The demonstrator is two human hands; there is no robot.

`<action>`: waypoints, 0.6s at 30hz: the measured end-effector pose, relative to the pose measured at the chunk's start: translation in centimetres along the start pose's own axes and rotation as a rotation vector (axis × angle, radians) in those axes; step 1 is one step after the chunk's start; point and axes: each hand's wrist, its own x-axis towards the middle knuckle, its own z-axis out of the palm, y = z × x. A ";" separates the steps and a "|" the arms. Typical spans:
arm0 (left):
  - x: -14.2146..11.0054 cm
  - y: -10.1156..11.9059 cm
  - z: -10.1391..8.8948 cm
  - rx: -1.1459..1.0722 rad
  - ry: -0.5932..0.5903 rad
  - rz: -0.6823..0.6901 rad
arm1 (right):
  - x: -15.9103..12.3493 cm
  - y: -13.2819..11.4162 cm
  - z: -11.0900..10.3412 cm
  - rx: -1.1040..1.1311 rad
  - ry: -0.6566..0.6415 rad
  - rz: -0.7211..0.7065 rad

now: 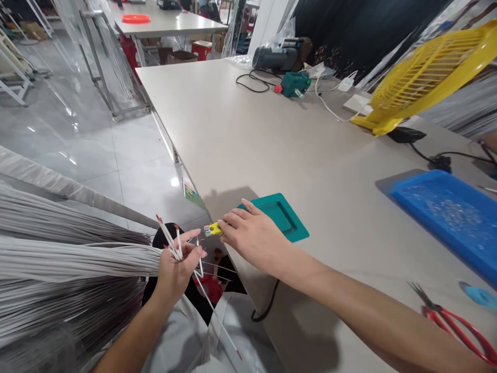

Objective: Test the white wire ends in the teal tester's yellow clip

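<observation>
Right hand (254,235) with yellow tool (213,229) — clear bits (452,210) in blue tray (430,220).

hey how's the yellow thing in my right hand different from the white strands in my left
The yellow thing is short and stubby; the white strands are long and thin. The yellow thing has a metallic-looking end, while the white strands show red tips. Both are held.

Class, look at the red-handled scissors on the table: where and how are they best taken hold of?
Probably by the red handles, from above on the person's near right: the scissors lie with their blades pointing away, toward the upper left. The right forearm lies close beside the handles, so it may need to shift.
</observation>
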 end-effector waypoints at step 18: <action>1.3 -0.3 0.7 0.034 -0.008 -0.003 | 2.0 1.6 -0.2 0.045 -0.199 0.018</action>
